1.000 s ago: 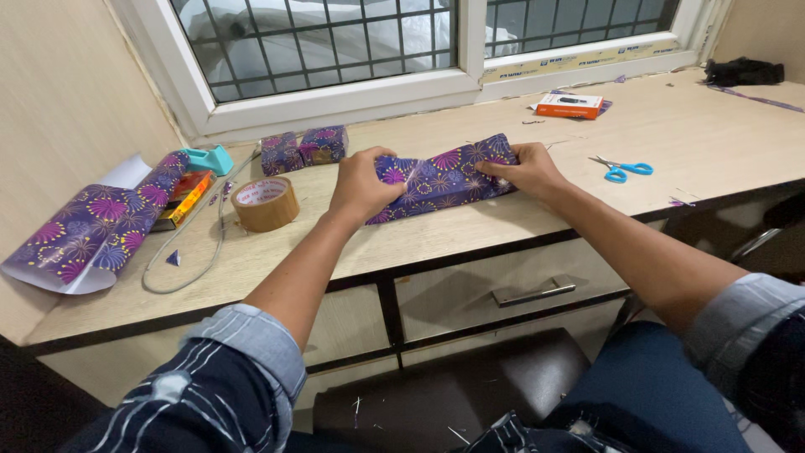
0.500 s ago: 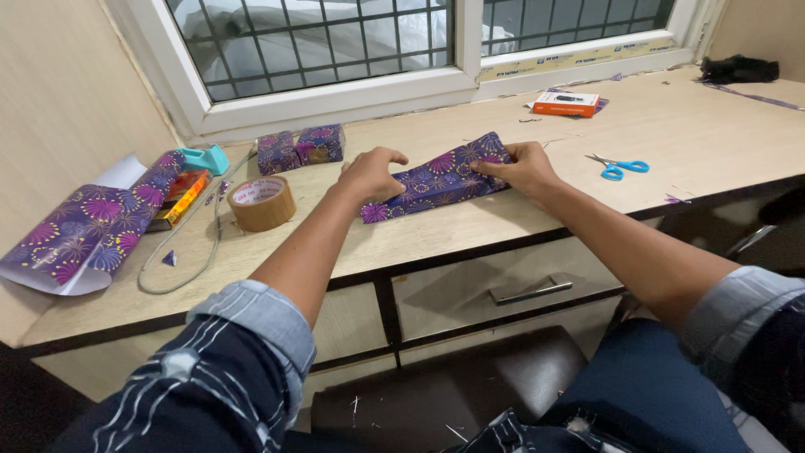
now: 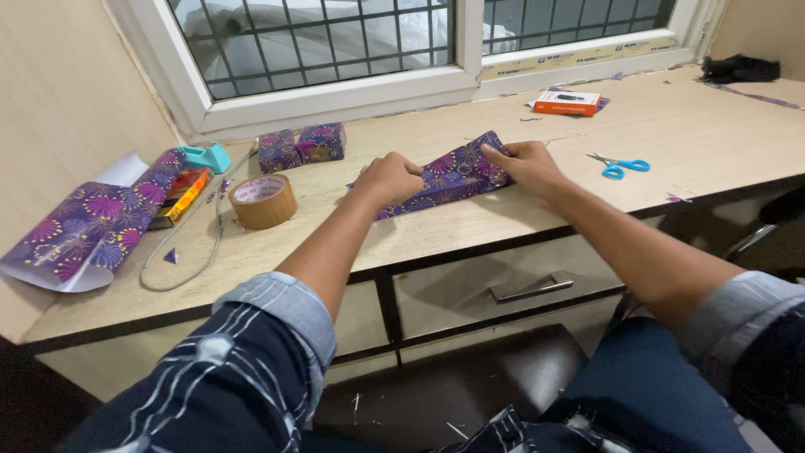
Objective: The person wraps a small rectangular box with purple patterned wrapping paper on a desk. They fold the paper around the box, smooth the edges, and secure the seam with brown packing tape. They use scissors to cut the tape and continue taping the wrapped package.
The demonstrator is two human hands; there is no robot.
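Step in hand, by judgement: wrapping a long parcel (image 3: 449,174) in purple patterned paper, at the stage of folding and pressing the paper down along its length. The parcel lies flat on the counter (image 3: 713,134), near the front edge, between the two hands.

Left hand (image 3: 392,179): curled almost into a fist, knuckles up, pressing on the left end of the parcel. Fingers are tucked under, apparently pinching the paper; the exact grip is hidden.

Right hand (image 3: 527,164): partly closed, fingers laid over the right end of the parcel, thumb pinching the paper edge against the top.

Next move, by judgement: the fold needs fixing, which calls for one hand to keep the paper down while the other fetches tape. The brown tape roll (image 3: 262,201) stands to the left, well apart from the parcel; the blue scissors (image 3: 620,166) lie to the right. Two small wrapped boxes (image 3: 300,146) sit behind, near the window frame.
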